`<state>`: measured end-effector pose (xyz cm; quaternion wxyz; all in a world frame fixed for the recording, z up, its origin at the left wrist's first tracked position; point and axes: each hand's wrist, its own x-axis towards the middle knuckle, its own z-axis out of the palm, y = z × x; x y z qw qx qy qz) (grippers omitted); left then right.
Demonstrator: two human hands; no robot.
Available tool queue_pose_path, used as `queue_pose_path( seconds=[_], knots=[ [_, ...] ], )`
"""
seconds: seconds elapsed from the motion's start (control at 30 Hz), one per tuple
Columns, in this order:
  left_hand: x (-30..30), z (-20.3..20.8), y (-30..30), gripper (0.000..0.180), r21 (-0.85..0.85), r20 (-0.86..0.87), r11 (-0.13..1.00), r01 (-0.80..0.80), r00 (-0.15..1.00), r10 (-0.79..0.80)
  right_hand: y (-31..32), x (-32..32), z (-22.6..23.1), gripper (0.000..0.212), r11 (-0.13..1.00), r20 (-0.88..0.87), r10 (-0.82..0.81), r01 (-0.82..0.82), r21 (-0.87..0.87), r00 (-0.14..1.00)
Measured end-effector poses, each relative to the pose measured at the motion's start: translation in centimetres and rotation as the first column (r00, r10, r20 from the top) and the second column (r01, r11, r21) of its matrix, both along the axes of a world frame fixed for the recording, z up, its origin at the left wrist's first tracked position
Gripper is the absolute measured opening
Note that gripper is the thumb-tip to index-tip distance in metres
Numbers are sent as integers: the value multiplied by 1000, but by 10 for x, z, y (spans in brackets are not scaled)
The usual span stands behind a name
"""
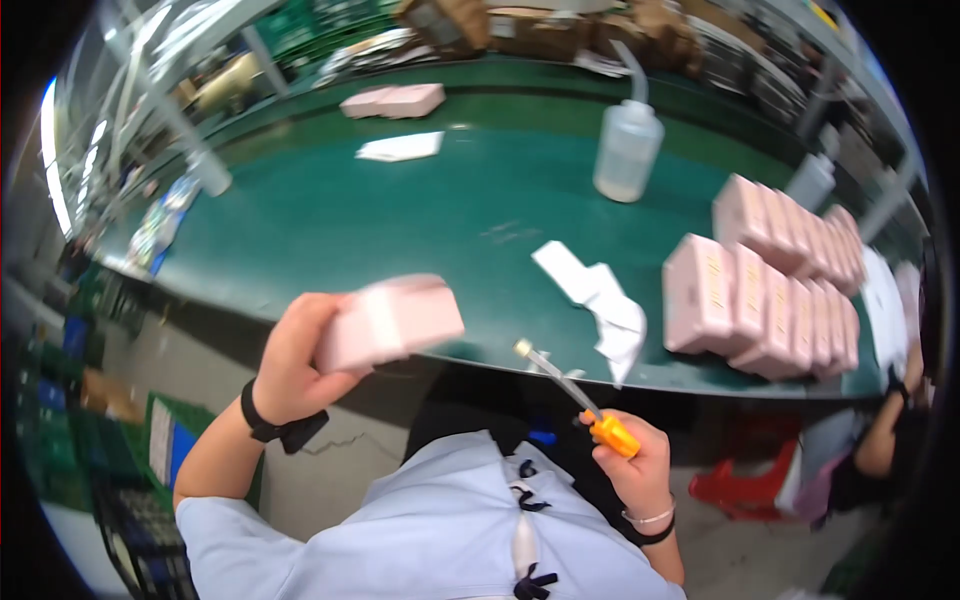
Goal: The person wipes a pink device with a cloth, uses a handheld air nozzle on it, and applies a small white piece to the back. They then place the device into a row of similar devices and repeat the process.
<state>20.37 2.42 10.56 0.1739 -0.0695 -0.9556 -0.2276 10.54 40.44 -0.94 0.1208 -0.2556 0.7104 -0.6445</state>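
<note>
My left hand [302, 362] grips a pale pink box [395, 322], lifted at the front edge of the green table; motion blurs the box a little. In my right hand [637, 462] is a tool with an orange handle [613, 435] and a metal shaft ending in a pale tip. The shaft slants up and left toward the box but stays apart from it. Crumpled white paper [612, 318] lies on the table beyond the tool. To the right, two rows of similar pink boxes [705, 295] stand side by side.
A clear squeeze bottle [628, 150] with a bent spout stands toward the back. Two pink boxes [395, 100] and a white sheet [400, 147] lie at the far left. Cardboard boxes [540, 30] line the back. Another person's arm [885, 425] and a red stool [745, 487] are at right.
</note>
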Motion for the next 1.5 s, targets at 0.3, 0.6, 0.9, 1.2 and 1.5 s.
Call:
queue_pose_path(
  seconds=[0.3,0.6,0.9,1.2,1.5],
  knots=[
    [-168,-11,102,53,820,372,542,-184,890,-262,41,42,-13,27,954,269,-230,271,-126,935],
    [-273,-15,201,57,573,591,755,-319,799,-110,50,51,-15,26,940,227,-266,304,-155,937],
    [-245,-34,224,89,678,505,705,-207,829,-242,51,53,-26,24,940,273,-261,308,-147,926],
    [-263,-45,218,112,690,493,721,-69,775,-397,46,46,-29,24,957,226,-226,259,-128,948],
    [-268,-54,187,91,773,513,627,-93,673,-533,53,52,-31,29,870,334,-318,414,-269,887]
  ],
)
